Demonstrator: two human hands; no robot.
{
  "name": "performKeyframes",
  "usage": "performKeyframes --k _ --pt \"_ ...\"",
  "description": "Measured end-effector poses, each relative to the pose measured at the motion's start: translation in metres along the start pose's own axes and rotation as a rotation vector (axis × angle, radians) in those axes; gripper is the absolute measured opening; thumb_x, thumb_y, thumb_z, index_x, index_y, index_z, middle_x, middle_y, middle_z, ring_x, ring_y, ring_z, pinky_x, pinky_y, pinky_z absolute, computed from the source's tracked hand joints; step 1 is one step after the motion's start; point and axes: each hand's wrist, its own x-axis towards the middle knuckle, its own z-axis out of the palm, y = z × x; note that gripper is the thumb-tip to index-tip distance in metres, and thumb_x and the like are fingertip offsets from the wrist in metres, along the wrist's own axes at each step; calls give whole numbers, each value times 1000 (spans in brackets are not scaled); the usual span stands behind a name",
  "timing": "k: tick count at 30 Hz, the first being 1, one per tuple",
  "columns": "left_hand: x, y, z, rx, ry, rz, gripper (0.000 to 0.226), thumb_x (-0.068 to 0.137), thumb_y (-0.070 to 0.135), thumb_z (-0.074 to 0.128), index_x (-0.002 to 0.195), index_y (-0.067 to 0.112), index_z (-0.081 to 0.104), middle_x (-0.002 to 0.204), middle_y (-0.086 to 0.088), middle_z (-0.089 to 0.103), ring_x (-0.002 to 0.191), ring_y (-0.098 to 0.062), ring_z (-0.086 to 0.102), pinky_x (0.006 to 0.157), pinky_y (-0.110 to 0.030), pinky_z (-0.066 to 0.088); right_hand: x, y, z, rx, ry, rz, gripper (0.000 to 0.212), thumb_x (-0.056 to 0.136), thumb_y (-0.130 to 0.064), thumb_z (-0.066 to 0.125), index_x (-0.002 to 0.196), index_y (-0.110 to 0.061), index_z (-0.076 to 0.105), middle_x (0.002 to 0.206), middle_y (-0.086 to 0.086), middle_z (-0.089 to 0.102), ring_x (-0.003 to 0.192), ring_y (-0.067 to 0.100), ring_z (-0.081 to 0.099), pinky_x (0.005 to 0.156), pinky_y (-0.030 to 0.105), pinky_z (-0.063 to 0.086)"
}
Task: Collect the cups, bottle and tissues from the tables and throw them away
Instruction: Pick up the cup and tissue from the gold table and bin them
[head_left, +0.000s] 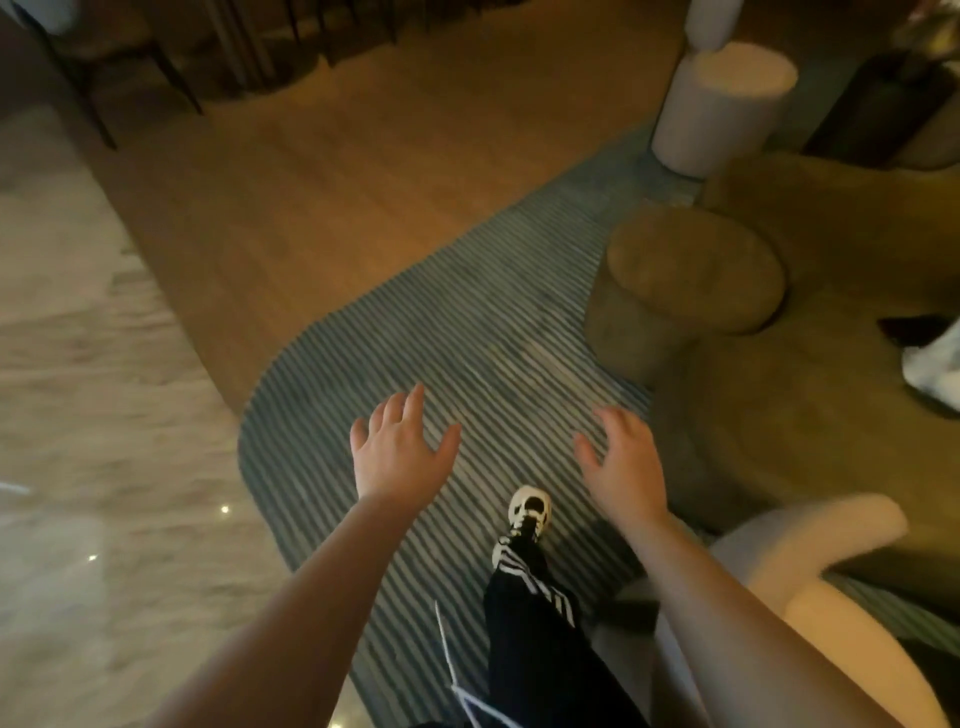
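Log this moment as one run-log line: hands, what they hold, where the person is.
left hand: open, empty | right hand: open, empty | location: walking on striped rug | task items: none in view

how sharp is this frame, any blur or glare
Head view: dim, warm light; motion blur smears the marble floor, which carries small glare spots; the left hand and right hand look soft; wide-angle bending curves the striped rug edge.
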Motion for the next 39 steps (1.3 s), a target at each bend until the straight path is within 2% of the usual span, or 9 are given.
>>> performKeyframes --k 5,11,21,27,32,39 --pt "190 36 18 22 6 50 75 89 66 30 148 20 26 147 -2 38 135 -21 32 111 -49 20 187 14 16 -11 24 16 42 93 -33 52 126 -8 51 129 12 52 119 25 44 97 40 42" --pt "397 92 1 28 -9 43 77 88 68 28 148 20 25 148 -2 37 135 -21 32 111 -48 22 407 11 -16 -68 -27 10 44 95 -39 47 130 -12 49 134 6 48 124 23 42 100 37 42" --pt "704 158 12 -19 -13 138 79 86 72 24 147 23 26 148 -2 37 135 -21 33 110 -50 23 687 16 -19 -69 93 73 43 94 -36 51 129 -11 50 132 8 51 121 24 44 99 36 40" --pt "920 197 29 -14 -53 298 77 87 71 27 146 22 28 147 -3 39 133 -22 36 107 -49 26 870 30 -4 -64 174 212 42 94 -35 51 129 -13 50 133 8 50 121 24 43 98 37 39" --pt "1059 255 22 -4 -123 435 75 88 67 32 147 20 29 148 -3 38 133 -22 35 106 -47 26 985 39 -28 -29 247 348 41 94 -32 52 129 -11 51 132 9 50 123 25 43 101 37 39" --pt "1188 374 47 -46 -262 641 75 89 66 32 149 20 25 150 -4 35 134 -23 32 107 -48 25 1085 91 -64 30 392 539 39 93 -29 55 127 -9 53 128 10 53 120 26 45 101 36 39"
